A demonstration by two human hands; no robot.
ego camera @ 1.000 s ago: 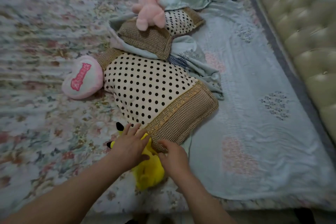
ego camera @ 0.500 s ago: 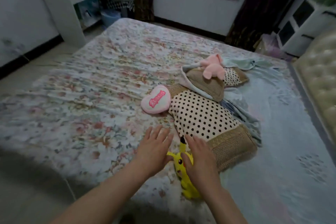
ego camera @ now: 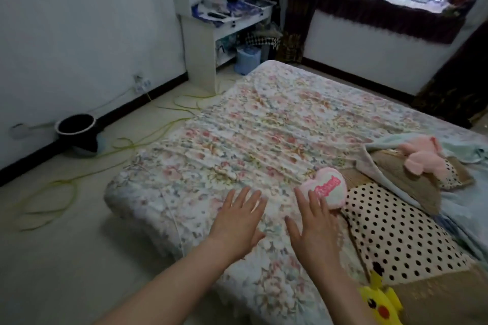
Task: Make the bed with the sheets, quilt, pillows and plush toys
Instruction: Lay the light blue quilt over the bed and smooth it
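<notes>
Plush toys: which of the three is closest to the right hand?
The pink heart-shaped plush, just past the fingers of the right hand. The yellow plush sits back by the forearm; the pink animal plush lies farther off on a pillow.

Head camera looks down, close over the bed (ego camera: 184, 155).

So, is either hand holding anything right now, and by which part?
Nothing is held. The left hand and right hand are both open, spread over the floral quilt.
</notes>
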